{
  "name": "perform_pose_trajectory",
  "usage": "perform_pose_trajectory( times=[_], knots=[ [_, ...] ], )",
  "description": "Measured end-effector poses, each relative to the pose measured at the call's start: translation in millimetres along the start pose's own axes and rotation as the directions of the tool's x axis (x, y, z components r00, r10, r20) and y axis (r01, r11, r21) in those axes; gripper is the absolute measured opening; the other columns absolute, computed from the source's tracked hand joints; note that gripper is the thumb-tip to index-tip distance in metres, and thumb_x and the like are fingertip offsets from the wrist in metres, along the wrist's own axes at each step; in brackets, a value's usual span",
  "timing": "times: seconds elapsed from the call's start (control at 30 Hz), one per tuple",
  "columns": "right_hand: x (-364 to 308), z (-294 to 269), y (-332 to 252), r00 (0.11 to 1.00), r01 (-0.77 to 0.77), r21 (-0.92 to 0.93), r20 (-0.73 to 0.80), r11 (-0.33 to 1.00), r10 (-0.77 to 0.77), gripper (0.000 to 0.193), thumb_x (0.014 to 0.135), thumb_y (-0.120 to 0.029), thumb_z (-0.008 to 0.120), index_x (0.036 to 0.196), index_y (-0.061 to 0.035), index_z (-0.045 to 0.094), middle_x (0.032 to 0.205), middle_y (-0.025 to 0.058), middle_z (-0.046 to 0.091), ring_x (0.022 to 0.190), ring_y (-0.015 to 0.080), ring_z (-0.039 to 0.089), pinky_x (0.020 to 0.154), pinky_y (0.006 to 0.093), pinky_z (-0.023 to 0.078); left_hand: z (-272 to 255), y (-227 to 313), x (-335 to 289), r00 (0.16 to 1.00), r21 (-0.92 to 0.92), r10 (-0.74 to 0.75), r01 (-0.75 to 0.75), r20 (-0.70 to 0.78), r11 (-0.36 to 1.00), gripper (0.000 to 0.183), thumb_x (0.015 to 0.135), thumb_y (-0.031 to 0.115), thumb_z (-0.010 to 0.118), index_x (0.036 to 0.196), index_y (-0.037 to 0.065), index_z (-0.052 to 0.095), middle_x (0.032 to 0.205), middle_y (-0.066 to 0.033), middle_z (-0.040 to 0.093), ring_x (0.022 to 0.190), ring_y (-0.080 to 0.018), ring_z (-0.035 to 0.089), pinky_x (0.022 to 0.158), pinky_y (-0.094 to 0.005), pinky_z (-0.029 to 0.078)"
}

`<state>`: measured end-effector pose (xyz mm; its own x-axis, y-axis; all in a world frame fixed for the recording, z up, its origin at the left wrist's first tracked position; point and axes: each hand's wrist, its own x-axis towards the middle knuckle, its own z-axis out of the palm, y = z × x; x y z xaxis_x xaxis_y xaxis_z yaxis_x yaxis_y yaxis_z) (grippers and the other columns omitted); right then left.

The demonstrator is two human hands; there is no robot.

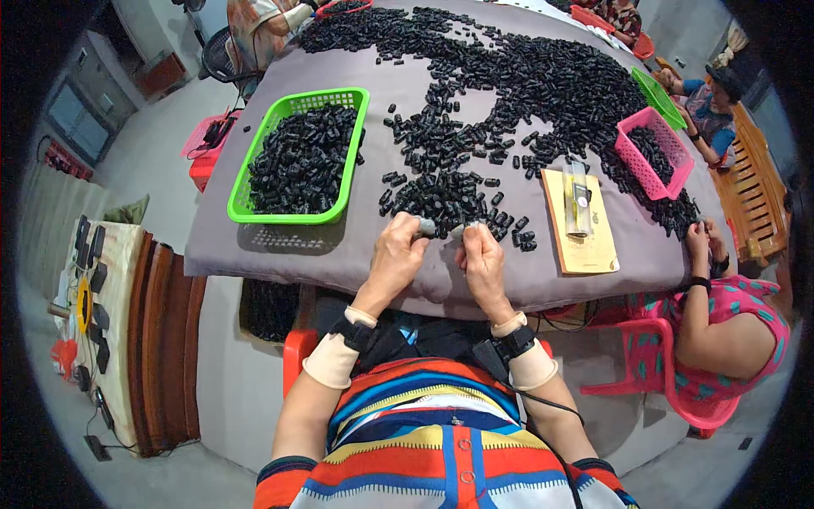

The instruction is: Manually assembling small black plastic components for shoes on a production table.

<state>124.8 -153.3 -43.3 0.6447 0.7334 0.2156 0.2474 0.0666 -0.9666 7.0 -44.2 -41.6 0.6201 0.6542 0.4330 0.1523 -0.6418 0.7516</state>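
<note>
1. Currently, left hand (398, 253) pinches a small grey piece (426, 226) at the table's (339, 254) near edge.
2. Right hand (483, 259) pinches a second grey piece (459, 230), just beside the black parts pile (441, 195).

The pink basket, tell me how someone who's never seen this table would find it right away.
Start at the grey-covered table heaped with small black parts. Go to its right side, past the tan card. The pink basket sits there, half-filled with black pieces; unlike the large green basket on the left, it is small and pink.

small grey cylinder (426, 226) | in left fingers | near table edge
</note>
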Motion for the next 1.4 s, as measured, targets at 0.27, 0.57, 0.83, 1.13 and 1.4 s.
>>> perform_pose_trajectory(
  times=[0.27, 0.57, 0.83, 1.13, 1.4],
  knots=[
    [-5, 0, 5, 1.0, 0.025, 0.002, 0.017, 1.0, -0.025, 0.035, 0.095, -0.03, 0.049, 0.072, -0.0034, 0.048, 0.057, 0.0023, 0.046, 0.051, 0.0096, 0.044, 0.047, 0.0272, 0.035, 10, -3, 1, 0.997, 0.313, 0.012, -0.036, 0.079, 0.949, 0.024, 0.074, 0.002, 0.062, 0.097, 0.003, 0.057, 0.083, -0.0103, 0.057, 0.074, -0.0275, 0.059, 0.061, -0.0362, 0.046],
    [-3, -2, 10, 0.995, 0.079, -0.059, 0.073, 0.995, -0.074, 0.032, 0.093, -0.025, 0.052, 0.073, -0.0015, 0.046, 0.06, 0.005, 0.044, 0.052, 0.0148, 0.044, 0.048, 0.0307, 0.035, -4, 6, -20, 0.823, -0.786, -0.46, 0.513, 0.335, 0.346, 0.019, 0.084, -0.002, 0.056, 0.104, -0.003, 0.056, 0.085, -0.0082, 0.06, 0.067, -0.0155, 0.063, 0.062, -0.0255, 0.056],
    [-13, 6, -5, 0.965, 0.246, -0.223, 0.148, 0.943, -0.217, 0.03, 0.09, -0.023, 0.056, 0.073, -0.0011, 0.045, 0.066, 0.0136, 0.044, 0.055, 0.0296, 0.044, 0.051, 0.037, 0.036, -7, 8, -25, 0.857, -0.884, -0.38, 0.434, 0.347, 0.172, 0.025, 0.085, -0.004, 0.054, 0.109, 0.0, 0.056, 0.088, -0.0064, 0.06, 0.071, -0.0143, 0.062, 0.06, -0.0241, 0.055],
    [-12, 10, -3, 0.964, 0.244, -0.239, 0.166, 0.94, -0.208, 0.028, 0.088, -0.025, 0.056, 0.072, -0.0032, 0.047, 0.063, 0.0132, 0.048, 0.056, 0.0306, 0.05, 0.05, 0.0388, 0.037, -5, -4, -31, 0.814, -0.88, -0.407, 0.473, 0.415, 0.05, 0.025, 0.085, -0.003, 0.053, 0.109, 0.001, 0.058, 0.087, -0.0063, 0.06, 0.068, -0.0138, 0.058, 0.059, -0.0245, 0.049],
    [-9, 12, -6, 0.989, 0.134, -0.296, 0.094, 0.946, -0.111, 0.027, 0.087, -0.026, 0.057, 0.073, -0.0045, 0.05, 0.067, 0.0128, 0.054, 0.057, 0.0303, 0.053, 0.05, 0.0383, 0.039, -1, 1, -25, 0.792, -0.836, -0.352, 0.547, 0.499, 0.045, 0.024, 0.085, -0.002, 0.052, 0.108, 0.0, 0.058, 0.086, -0.0071, 0.061, 0.068, -0.0148, 0.059, 0.058, -0.0256, 0.05]
  ],
)
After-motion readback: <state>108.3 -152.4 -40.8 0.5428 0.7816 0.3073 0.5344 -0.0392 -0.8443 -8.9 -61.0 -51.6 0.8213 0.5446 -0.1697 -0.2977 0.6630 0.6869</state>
